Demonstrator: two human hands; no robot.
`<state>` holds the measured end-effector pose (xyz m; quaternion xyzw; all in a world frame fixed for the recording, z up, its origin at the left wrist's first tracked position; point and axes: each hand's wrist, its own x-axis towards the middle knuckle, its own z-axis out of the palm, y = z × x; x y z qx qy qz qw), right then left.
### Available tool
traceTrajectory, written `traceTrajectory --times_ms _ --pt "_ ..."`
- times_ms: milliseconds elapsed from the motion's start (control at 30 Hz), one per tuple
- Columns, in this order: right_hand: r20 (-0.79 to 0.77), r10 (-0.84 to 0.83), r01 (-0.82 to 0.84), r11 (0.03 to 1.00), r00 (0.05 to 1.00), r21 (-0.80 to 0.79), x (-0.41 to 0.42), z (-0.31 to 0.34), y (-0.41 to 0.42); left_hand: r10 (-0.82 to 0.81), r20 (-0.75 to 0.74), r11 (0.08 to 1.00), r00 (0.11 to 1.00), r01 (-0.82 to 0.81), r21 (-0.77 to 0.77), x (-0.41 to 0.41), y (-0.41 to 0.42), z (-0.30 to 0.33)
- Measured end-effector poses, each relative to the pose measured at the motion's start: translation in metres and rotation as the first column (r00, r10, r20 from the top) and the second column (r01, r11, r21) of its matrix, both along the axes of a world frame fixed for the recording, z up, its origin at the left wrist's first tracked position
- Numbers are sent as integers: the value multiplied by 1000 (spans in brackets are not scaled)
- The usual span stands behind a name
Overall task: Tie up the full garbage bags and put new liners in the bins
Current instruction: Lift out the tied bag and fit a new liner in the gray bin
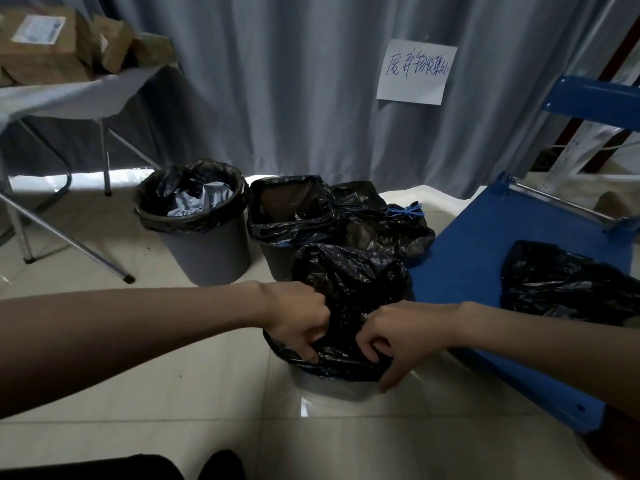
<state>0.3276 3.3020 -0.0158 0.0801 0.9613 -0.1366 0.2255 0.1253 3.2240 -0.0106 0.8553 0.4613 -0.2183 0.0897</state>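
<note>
A grey curtain [277, 81] closes off the back, with a handwritten paper sign [416, 71] stuck to it. At upper left a folding table [69, 98] carries cardboard boxes [45, 46], and its metal legs slant down to the tiled floor [173, 393] beside the far bin [204, 251]. A blue flat cart [485, 258] fills the right side, close against the near bin [332, 386] and under the right forearm; a crumpled black bag [561, 282] lies on its deck.

The far bin stands at the back left, lined in black, with pale crumpled waste inside. Just right of it, the middle bin [277, 261] holds a black liner [287, 209] gaping open. Behind it lies a tied bag [381, 223], its blue drawstring [405, 212] knotted.

The near bin stands in front of the middle bin, nearest the person, and its black liner bag [349, 292] bunches up above the rim. The left hand [298, 320] pinches the bag's edge at the rim with curled fingers. The right hand [398, 337] likewise grips the plastic on its side, fingers curled into the folds, thumb down against the bin wall.
</note>
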Motion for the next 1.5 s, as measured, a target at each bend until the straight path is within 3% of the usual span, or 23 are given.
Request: traceTrajectory --times_ms 167,300,433,533,633,700,733,833,933,1100,1267,1367,1433,1500 --pt "18 104 -105 972 994 211 10 -11 -7 -123 -108 973 986 142 183 15 -8 -12" --pt "-64 58 -29 924 996 381 22 -26 1 -114 -190 953 975 161 256 24 -8 -23" --pt "-166 -192 238 909 967 341 39 -23 8 -68 -185 946 980 122 300 38 -5 -24" --pt "-256 -462 510 844 849 168 50 -30 8 -44 -146 944 988 89 317 50 0 -24" --pt "-332 -764 776 618 553 -129 52 -42 7 -56 -173 941 983 110 320 56 4 -27" --pt "-247 -914 849 394 322 -352 52 -49 5 -64 -194 940 979 124 317 58 6 -27" --pt "-168 -954 853 299 250 -428 53 -52 5 -67 -197 941 978 128 314 58 6 -27" --pt "57 -991 813 64 119 -579 55 -58 5 -66 -192 940 979 125 317 56 6 -29" --pt "113 -993 782 -52 23 -622 52 -62 11 -66 -191 941 979 124 314 55 7 -32" --pt "108 -994 797 -67 -3 -600 39 -77 18 -54 -190 939 980 114 326 52 8 -36" --pt "163 -984 923 10 79 -385 35 -68 21 -52 -173 937 984 108 334 46 3 -36" --pt "-21 -999 917 33 27 -396 34 -59 28 -30 -158 934 987 84 346 40 -3 -39" --pt "-274 -958 893 192 81 -408 31 -50 29 -18 -133 931 991 65 359 34 -9 -39" --pt "-523 -824 821 444 218 -358 26 -40 25 -18 -106 919 994 58 390 25 -13 -39"
